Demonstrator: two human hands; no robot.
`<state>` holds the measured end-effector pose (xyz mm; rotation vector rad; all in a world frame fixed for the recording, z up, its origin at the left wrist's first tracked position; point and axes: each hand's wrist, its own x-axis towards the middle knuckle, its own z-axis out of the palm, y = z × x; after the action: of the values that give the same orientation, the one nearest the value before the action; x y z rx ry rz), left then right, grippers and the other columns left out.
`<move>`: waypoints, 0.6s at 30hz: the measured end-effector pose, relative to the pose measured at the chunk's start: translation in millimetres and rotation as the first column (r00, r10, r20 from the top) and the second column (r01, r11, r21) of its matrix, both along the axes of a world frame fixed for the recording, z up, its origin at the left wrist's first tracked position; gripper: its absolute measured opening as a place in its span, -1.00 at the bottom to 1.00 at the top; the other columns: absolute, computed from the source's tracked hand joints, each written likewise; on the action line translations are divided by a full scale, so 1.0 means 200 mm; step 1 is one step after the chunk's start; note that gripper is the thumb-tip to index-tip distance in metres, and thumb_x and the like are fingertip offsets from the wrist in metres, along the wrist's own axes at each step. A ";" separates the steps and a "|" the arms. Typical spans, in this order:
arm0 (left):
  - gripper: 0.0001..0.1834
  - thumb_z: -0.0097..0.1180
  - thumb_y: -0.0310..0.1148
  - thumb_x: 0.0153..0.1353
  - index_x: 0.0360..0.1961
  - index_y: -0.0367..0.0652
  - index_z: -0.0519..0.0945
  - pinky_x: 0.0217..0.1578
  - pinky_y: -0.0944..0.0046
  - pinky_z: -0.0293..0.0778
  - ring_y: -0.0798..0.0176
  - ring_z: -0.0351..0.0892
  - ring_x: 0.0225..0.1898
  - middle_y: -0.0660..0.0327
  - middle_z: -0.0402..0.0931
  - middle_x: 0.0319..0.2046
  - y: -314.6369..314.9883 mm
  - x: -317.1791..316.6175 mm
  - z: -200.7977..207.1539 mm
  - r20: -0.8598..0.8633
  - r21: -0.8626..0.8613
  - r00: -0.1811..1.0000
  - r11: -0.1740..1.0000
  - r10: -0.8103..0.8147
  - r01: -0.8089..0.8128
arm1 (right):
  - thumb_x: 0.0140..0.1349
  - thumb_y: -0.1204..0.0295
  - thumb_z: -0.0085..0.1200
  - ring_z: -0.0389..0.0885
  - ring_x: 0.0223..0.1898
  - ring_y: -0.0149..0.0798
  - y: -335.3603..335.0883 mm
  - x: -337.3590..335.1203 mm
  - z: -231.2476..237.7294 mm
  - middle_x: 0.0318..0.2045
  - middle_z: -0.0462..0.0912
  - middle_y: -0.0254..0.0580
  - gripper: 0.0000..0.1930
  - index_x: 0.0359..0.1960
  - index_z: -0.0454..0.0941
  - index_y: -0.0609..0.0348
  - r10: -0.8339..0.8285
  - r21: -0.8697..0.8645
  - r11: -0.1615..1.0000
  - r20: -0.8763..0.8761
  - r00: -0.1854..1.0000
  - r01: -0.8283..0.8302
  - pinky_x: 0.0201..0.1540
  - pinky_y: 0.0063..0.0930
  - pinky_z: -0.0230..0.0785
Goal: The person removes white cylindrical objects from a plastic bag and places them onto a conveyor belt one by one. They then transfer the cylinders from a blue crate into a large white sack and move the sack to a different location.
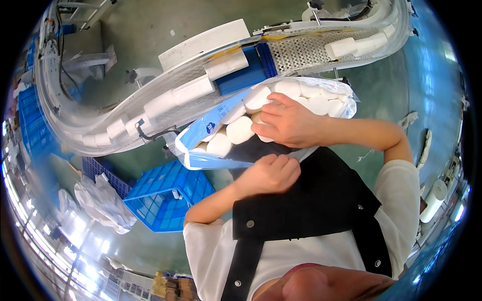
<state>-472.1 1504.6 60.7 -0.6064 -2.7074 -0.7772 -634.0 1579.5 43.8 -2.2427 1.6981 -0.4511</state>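
Against your chest, the plastic bag (221,125) looks nearly full of white paper rolls (240,129). Your left hand (271,173) pinches its lower edge, fingers closed; your right hand (286,120) presses the top rolls in, fingers curled. Sealing remains, I judge.

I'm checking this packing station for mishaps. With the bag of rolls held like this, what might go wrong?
The plastic bag lies open-mouthed against the person's body, and only the right hand presses on the white rolls; a roll near the mouth may slide out. The left hand pinches just the lower edge of the film, so it might slip or tear. More rolls lie along the conveyor close behind and may get bumped.
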 end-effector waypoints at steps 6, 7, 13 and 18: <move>-0.81 0.03 -0.45 -0.24 -0.49 -0.23 0.48 -0.67 0.45 0.19 0.40 0.28 -0.59 0.29 0.22 -0.58 -0.02 0.04 -0.02 0.048 -0.057 0.999 0.998 -0.023 0.026 | -0.22 0.43 0.31 0.43 -0.14 -0.20 -0.08 -0.22 0.32 -0.19 0.45 -0.23 -0.39 -0.02 0.36 0.08 -0.452 0.097 0.876 0.503 0.737 0.472 0.00 -0.31 0.24; -0.81 0.03 -0.45 -0.24 -0.49 -0.23 0.47 -0.67 0.45 0.19 0.40 0.28 -0.59 0.29 0.22 -0.58 -0.02 0.04 -0.02 0.045 -0.031 0.999 0.999 -0.028 0.029 | -0.17 0.37 0.32 0.47 -0.21 -0.29 -0.12 -0.32 0.30 -0.22 0.48 -0.23 -0.36 0.02 0.32 0.11 -0.555 0.169 0.799 0.574 0.602 0.577 -0.10 -0.47 0.30; -0.80 0.04 -0.46 -0.26 -0.49 -0.22 0.45 -0.65 0.43 0.24 0.37 0.29 -0.57 0.27 0.22 -0.58 -0.04 0.02 -0.05 0.044 0.068 0.998 0.996 -0.054 0.051 | 0.08 0.23 0.15 0.49 -0.25 -0.41 -0.02 -0.73 -0.26 -0.22 0.56 -0.24 -0.55 -0.03 0.43 0.19 -0.900 0.699 0.407 0.416 0.128 0.587 -0.20 -0.55 0.33; -0.81 0.05 -0.46 -0.26 -0.51 -0.20 0.43 -0.64 0.40 0.27 0.35 0.32 -0.57 0.26 0.22 -0.58 -0.05 0.00 -0.06 0.059 0.136 0.998 0.991 -0.014 0.006 | 0.08 0.16 0.14 0.49 -0.27 -0.42 -0.05 -0.70 -0.47 -0.19 0.56 -0.25 -0.53 -0.04 0.44 0.18 -0.952 0.787 0.303 0.229 0.202 0.537 -0.21 -0.55 0.33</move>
<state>-472.1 1494.1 48.2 -0.5745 -2.6787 -0.9871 -773.4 1570.4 -49.7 -0.3888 2.0152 -0.7450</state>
